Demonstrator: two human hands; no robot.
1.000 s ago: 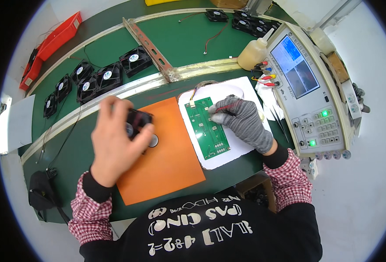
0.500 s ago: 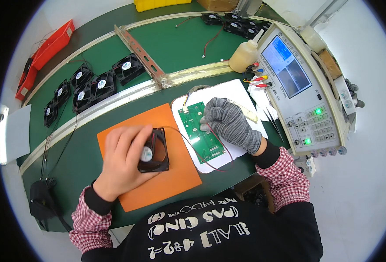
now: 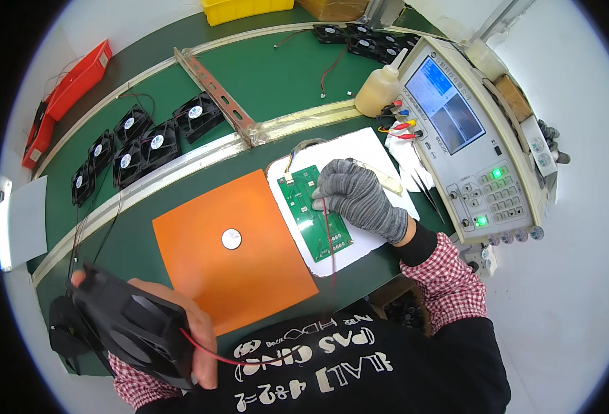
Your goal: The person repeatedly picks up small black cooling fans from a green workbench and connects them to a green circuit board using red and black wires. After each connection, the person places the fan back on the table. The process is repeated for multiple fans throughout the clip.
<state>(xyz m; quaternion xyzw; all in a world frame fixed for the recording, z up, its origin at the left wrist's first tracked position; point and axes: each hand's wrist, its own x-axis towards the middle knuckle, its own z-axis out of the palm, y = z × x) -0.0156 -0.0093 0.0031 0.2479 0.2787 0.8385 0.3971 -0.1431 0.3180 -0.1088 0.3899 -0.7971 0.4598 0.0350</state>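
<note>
My left hand (image 3: 200, 324), bare, grips a black square cooling fan (image 3: 135, 324) raised and tilted at the lower left, near the camera. A thin red lead (image 3: 235, 360) runs from the fan across to my right hand. My right hand (image 3: 356, 196), in a grey knitted glove, is closed over the green circuit board (image 3: 297, 200), pinching the lead's end; the plug is hidden under the fingers. The board lies on a white pad (image 3: 380, 159). On the orange mat (image 3: 194, 228) to its left sits a small white disc (image 3: 231, 239).
Several black fans (image 3: 156, 141) lie at the left beyond a metal rail; more (image 3: 366, 45) are at the back. A glue bottle (image 3: 380, 90) stands by a test instrument (image 3: 449, 124) with a screen at the right. Tweezers (image 3: 428, 193) lie beside it. Red bins (image 3: 77, 83) are far left.
My left hand has lifted the fan off the orange mat and brought it down-left toward me, uncovering the white disc there. My right hand stays over the board; the lead has swung toward me.
</note>
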